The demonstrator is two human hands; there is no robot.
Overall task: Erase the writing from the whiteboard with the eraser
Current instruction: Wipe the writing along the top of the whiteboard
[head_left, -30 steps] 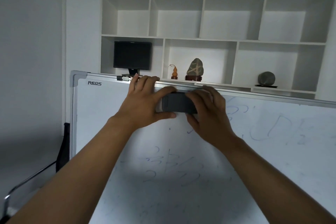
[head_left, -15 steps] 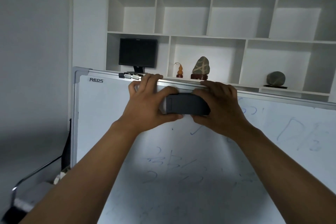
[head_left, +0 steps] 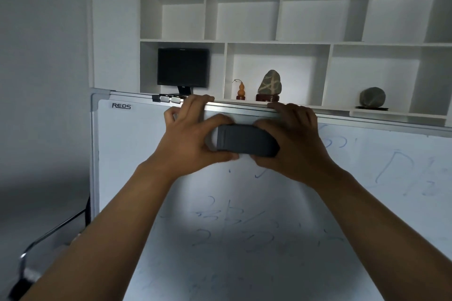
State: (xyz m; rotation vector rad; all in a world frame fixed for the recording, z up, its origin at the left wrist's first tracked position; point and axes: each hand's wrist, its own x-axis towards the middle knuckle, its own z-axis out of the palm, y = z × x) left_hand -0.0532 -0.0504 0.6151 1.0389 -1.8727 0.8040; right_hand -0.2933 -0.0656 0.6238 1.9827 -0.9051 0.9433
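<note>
I have both grips pinched on the dark eraser [head_left: 247, 140], left hand [head_left: 189, 139] and right hand [head_left: 293, 144], against the whiteboard [head_left: 127, 154]; faint blue writing [head_left: 234, 225] lies below, the shelf's monitor [head_left: 183, 68] and stone [head_left: 270, 83] above.

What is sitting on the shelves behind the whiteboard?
Above the whiteboard, the shelf unit holds a dark monitor, a small gourd and two stones. Anything lower is covered by the board.

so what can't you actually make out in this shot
- Eraser: both ends covered by the left hand and right hand, head view.
- Whiteboard: right and bottom cut off by the frame edges.
- Blue writing: too faint and smeared to read.
- Clips on the top rail: too small to identify.
</note>
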